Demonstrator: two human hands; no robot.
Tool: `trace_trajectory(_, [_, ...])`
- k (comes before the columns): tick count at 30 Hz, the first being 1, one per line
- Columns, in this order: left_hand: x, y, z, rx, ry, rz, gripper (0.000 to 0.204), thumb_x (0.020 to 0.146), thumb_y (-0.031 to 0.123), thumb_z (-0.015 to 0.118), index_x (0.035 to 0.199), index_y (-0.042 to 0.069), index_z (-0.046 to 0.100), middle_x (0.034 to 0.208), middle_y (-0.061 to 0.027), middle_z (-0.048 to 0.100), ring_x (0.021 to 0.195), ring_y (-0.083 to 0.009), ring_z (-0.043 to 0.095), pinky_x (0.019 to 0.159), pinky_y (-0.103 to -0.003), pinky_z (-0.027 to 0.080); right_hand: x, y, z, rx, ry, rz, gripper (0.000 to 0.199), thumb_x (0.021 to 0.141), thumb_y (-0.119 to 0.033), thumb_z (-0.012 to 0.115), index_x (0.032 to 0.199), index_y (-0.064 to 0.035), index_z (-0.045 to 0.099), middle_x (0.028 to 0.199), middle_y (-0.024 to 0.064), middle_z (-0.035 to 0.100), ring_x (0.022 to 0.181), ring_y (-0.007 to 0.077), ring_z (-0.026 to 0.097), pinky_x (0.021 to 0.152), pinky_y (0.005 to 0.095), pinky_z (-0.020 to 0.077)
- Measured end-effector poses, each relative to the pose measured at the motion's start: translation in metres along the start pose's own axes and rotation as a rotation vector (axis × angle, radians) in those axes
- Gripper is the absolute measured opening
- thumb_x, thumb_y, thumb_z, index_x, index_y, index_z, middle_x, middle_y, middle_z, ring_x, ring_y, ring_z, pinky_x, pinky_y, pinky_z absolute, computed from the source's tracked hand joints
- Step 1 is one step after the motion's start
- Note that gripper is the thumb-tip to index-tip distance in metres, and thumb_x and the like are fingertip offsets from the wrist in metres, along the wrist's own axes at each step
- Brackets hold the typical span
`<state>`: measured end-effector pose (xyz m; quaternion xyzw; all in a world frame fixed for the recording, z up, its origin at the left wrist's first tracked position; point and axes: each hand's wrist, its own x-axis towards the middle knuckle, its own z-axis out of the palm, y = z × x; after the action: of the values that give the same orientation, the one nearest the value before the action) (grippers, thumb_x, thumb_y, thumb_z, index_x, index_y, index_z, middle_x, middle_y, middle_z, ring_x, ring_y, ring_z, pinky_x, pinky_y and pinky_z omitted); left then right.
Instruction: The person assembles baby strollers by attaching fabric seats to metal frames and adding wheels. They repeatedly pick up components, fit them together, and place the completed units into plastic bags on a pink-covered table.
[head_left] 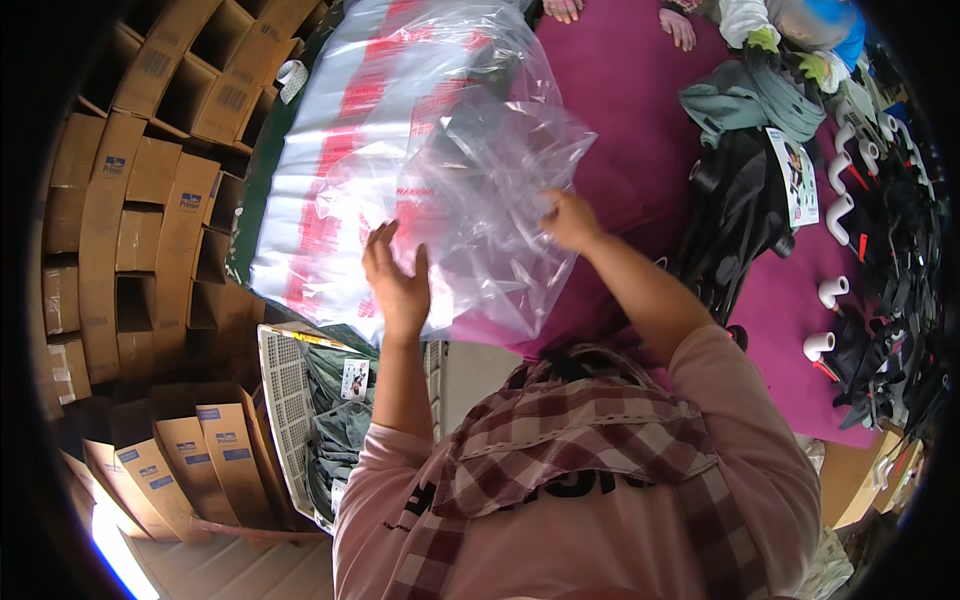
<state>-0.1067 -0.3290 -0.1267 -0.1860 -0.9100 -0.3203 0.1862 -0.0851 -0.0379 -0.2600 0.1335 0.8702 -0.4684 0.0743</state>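
Around the clear bag [490,200]: boxes [108,215], white crate [280,410], possibly black straps [885,365]

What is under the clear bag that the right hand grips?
Beneath the clear bag, white-and-red plastic shows at left, a purple surface at right. Folds and glare obscure details; anything under that plastic is covered.

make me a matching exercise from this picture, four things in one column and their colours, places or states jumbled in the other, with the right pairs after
1. plastic bag
2. crate
3. cardboard boxes
4. table cover

A. purple
B. brown, stacked at the left
C. pinched by the right hand
D. white, with holes in its side

Pairs: 1-C, 2-D, 3-B, 4-A
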Motion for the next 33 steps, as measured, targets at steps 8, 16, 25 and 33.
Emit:
trace_trajectory(8, [-0.017,0.109,0.132,-0.576,-0.342,-0.42,0.063,0.082,0.006,0.07,0.137,-0.002,0.041,0.108,-0.0187,0.061,0.088,-0.0227,0.061,0.077,-0.036,0.051,-0.154,-0.03,-0.06,-0.305,0.121,-0.607,0.02,0.076,-0.017,0.069,0.091,-0.0073,0.062,0.085,0.012,0.065,0.09,0.0326,0.061,0.085,0.0447,0.0451])
trace_trajectory(16, [-0.038,0.163,0.096,-0.791,-0.284,-0.101,0.036,0.08,-0.016,0.041,0.108,0.001,0.056,0.082,-0.0065,0.058,0.072,-0.0147,0.06,0.067,-0.026,0.05,-0.165,-0.025,-0.198,0.043,0.501,-0.657,0.015,0.081,-0.011,0.069,0.092,-0.0035,0.063,0.1,0.0134,0.065,0.097,0.0338,0.062,0.085,0.0398,0.0491])
trace_trajectory(25, [-0.103,0.213,-0.012,-0.439,-0.38,-0.027,0.027,0.076,-0.018,0.043,0.083,0.002,0.061,0.079,-0.0108,0.063,0.067,-0.0217,0.062,0.063,-0.031,0.048,-0.108,-0.038,-0.121,-0.05,-0.529,-0.684,0.057,0.085,-0.034,0.073,0.132,-0.0096,0.053,0.137,0.0159,0.055,0.123,0.0347,0.055,0.099,0.0426,0.0472])
trace_trajectory(33, [-0.145,0.18,-0.049,-0.154,-0.037,-0.099,0.04,0.078,-0.005,0.058,0.117,0.002,0.055,0.122,-0.0247,0.049,0.112,-0.0389,0.05,0.094,-0.045,0.042,-0.091,-0.125,-0.162,0.238,0.061,-0.612,0.073,0.085,-0.04,0.076,0.143,-0.0076,0.045,0.141,0.0153,0.052,0.133,0.0285,0.048,0.109,0.0439,0.0391])
